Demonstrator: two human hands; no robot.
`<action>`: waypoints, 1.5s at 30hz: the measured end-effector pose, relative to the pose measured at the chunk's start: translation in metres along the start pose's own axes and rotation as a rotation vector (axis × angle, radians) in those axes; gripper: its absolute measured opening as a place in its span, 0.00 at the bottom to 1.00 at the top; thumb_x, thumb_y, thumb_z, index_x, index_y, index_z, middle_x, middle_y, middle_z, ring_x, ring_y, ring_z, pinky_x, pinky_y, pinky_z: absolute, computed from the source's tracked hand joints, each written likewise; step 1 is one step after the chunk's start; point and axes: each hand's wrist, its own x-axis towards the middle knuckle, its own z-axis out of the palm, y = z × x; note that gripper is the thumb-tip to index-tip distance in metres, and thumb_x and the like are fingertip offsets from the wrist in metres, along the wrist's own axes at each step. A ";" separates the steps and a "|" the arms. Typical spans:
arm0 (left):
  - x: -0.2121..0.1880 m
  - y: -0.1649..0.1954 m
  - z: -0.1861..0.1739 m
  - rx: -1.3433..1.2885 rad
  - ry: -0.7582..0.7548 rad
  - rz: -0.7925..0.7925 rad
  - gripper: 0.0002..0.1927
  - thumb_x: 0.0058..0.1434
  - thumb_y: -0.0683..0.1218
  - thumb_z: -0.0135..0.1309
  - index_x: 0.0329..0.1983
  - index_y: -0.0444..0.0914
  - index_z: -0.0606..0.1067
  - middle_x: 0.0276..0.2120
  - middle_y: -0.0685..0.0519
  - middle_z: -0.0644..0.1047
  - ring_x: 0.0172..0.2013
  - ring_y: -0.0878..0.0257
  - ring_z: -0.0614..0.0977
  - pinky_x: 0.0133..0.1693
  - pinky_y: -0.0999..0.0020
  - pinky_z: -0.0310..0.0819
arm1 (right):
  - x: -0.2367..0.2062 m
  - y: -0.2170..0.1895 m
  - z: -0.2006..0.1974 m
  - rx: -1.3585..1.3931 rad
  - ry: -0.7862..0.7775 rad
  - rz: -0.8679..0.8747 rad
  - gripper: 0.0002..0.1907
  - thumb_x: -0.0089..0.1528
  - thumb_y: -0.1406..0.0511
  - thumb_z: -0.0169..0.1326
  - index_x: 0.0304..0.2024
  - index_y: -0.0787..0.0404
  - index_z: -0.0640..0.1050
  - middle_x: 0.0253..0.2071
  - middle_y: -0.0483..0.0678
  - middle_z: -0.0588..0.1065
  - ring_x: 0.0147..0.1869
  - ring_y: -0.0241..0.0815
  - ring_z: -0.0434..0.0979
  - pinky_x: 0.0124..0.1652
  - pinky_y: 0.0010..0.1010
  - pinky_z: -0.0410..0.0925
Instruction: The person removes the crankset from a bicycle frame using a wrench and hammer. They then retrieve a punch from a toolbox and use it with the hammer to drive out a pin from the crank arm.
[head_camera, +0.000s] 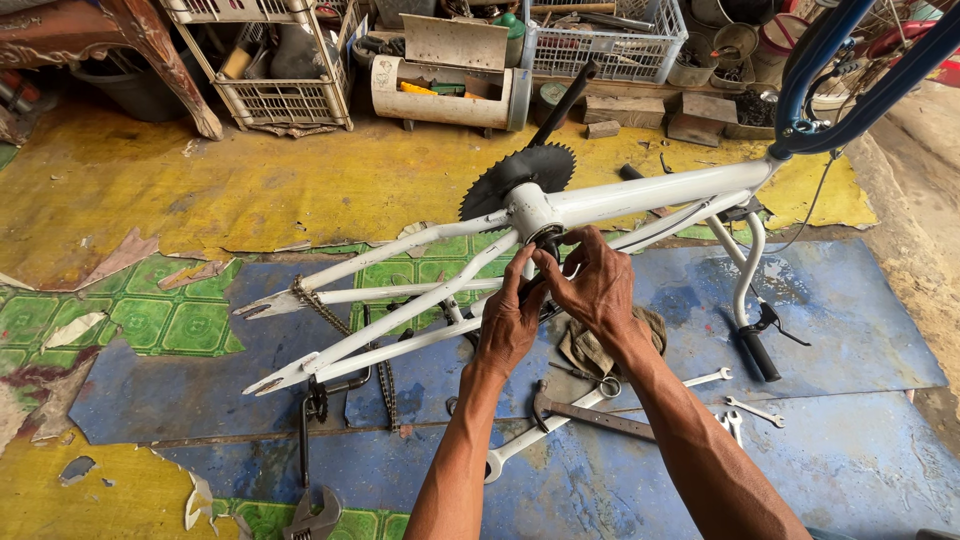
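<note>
A white bicycle frame (640, 192) lies upside down over a blue mat (860, 330). Its black chainring (510, 175) and a black crank arm (565, 100) stick up at the far side of the bottom bracket (532, 210). My left hand (508, 325) and my right hand (592, 285) meet at the near side of the bottom bracket. Their fingertips pinch a small dark part (545, 245) there; what it is cannot be made out. A loose chain (330, 320) hangs off the rear stays.
A hammer (585, 412), several wrenches (755, 410), a rag (590, 350) and an adjustable wrench (310, 515) lie on the mat near me. Crates (280, 70) and tool boxes (450, 90) line the far side. The blue fork (850, 70) rises at right.
</note>
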 end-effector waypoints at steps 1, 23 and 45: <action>0.000 0.000 0.000 0.006 0.000 -0.015 0.34 0.71 0.40 0.52 0.76 0.50 0.54 0.45 0.42 0.83 0.44 0.51 0.87 0.41 0.58 0.80 | 0.000 0.000 0.001 -0.009 -0.003 0.006 0.25 0.57 0.49 0.66 0.42 0.62 0.78 0.21 0.48 0.77 0.21 0.42 0.79 0.22 0.36 0.71; -0.004 0.004 0.003 0.033 0.023 -0.023 0.35 0.71 0.41 0.51 0.77 0.52 0.53 0.54 0.39 0.80 0.51 0.48 0.85 0.45 0.55 0.80 | -0.001 -0.001 -0.002 -0.027 -0.062 0.078 0.27 0.62 0.46 0.58 0.43 0.64 0.79 0.21 0.52 0.78 0.23 0.45 0.81 0.26 0.38 0.72; -0.003 0.001 0.003 0.040 0.010 -0.015 0.38 0.69 0.38 0.53 0.78 0.53 0.52 0.48 0.40 0.82 0.44 0.50 0.87 0.40 0.56 0.80 | 0.001 -0.007 0.001 -0.130 -0.007 0.017 0.25 0.55 0.51 0.67 0.42 0.62 0.75 0.21 0.49 0.78 0.21 0.47 0.79 0.23 0.41 0.70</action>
